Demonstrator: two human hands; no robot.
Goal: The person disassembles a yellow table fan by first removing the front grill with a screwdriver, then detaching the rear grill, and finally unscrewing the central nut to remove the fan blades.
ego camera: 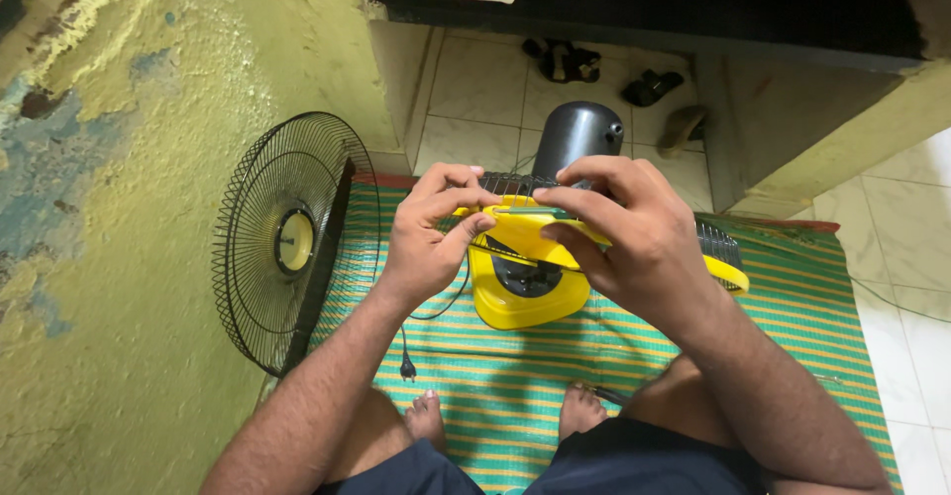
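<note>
Plainly, fan blade: the yellow fan blade (530,292) sits low between both hands, above the striped mat, close in front of the person's knees.
Long axis: one blade arm runs from the left hand rightward and slightly down to a tip near the mat's right side; another lobe hangs toward the person.
Motor housing: the dark grey motor housing (578,133) stands just behind the blade, its rounded end pointing away from the person.
Left hand: the left hand (428,242) is closed, thumb and fingers pinched on the blade's upper left edge.
Right hand: the right hand (629,232) is curled over the blade's top, fingers pressing a thin dark-green tool (530,213); its exact grip I cannot tell.
Front grille: a black wire grille (287,242) leans upright against the wall, just left of the mat.
Cord: a black plug (406,366) lies on the mat near the left forearm.
Mat: the green striped mat (773,356) has bare room to the right.
Edges: wall close left, tiled floor (921,297) right, sandals (565,59) well beyond.
</note>
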